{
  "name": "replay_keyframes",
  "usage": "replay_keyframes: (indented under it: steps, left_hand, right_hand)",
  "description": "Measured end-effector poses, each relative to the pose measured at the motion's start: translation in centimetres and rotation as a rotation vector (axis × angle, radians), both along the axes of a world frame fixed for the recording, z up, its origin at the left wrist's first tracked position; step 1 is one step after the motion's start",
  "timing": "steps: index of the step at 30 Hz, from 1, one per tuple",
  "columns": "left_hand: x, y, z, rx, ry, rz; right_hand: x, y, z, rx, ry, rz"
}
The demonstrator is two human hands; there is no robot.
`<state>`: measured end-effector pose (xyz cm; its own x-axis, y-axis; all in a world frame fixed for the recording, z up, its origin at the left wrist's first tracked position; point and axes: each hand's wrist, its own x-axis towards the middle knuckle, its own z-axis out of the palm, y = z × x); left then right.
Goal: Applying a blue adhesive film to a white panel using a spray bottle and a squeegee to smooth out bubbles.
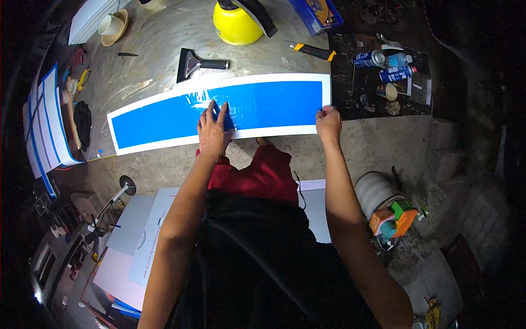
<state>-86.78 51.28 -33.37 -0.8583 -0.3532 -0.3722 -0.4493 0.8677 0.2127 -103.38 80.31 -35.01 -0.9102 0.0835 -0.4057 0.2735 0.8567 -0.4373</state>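
Note:
A long white panel with a glossy blue film (279,104) on it lies across the near edge of the table, leaving a white border all round. My left hand (212,129) rests on the middle of the blue film with its fingers spread. At the panel's right end, my right hand (329,123) is closed in a pinch at the white border near the lower right corner; what its fingers hold is hidden. Just beyond the panel lies a squeegee (192,64) with a black handle.
On the metal table (159,38) stand a yellow spray bottle (236,24), a utility knife (311,51), a cup on a saucer (111,25) and a blue box (318,15). Cans (368,58) stand at the right. Striped sheets (46,120) lie left; a drum (378,192) is behind right.

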Motion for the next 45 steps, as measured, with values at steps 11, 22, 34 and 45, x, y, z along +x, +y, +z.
replay_keyframes:
  steps: [11, 22, 34, 45]
  left_hand:
    - [-0.3, -0.1, 0.4, -0.028, -0.061, 0.001]
    - [-0.3, 0.0, 0.3, -0.026, -0.082, 0.017]
    - [-0.5, -0.2, 0.0, -0.026, -0.077, 0.030]
    - [-1.0, -0.5, 0.5, -0.041, -0.109, 0.015]
  right_hand:
    - [0.0, -1.4, 0.2, 0.011, -0.059, -0.026]
    - [-1.9, -1.2, 0.4, -0.195, -0.167, -0.109]
    - [-1.1, 2.0, -2.2, -0.387, -0.038, -0.031]
    - [-1.7, 0.7, -2.0, -0.106, 0.003, -0.020]
